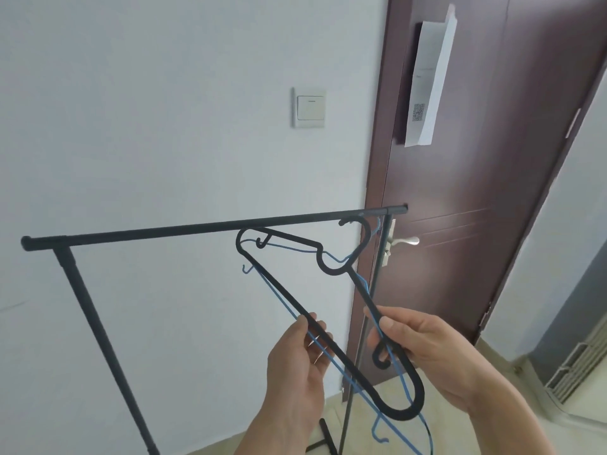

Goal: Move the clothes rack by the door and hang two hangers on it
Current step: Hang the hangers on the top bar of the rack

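Observation:
A black clothes rack (197,228) stands against the white wall, its right end in front of the dark brown door (476,192). A thick black hanger (289,295) is tilted, its hook (361,228) over the rack's top bar near the right end. A thin blue hanger (282,303) lies behind it, its hook also by the bar. My left hand (299,366) pinches the lower bars of both hangers. My right hand (427,353) grips the black hanger's right arm, the blue wire running through it too.
A light switch (309,107) is on the wall left of the door. A white paper (430,80) hangs on the door, above the silver handle (405,240). The rack's foot (325,435) rests on the pale tiled floor. A grey unit with a grille (571,366) stands at the right.

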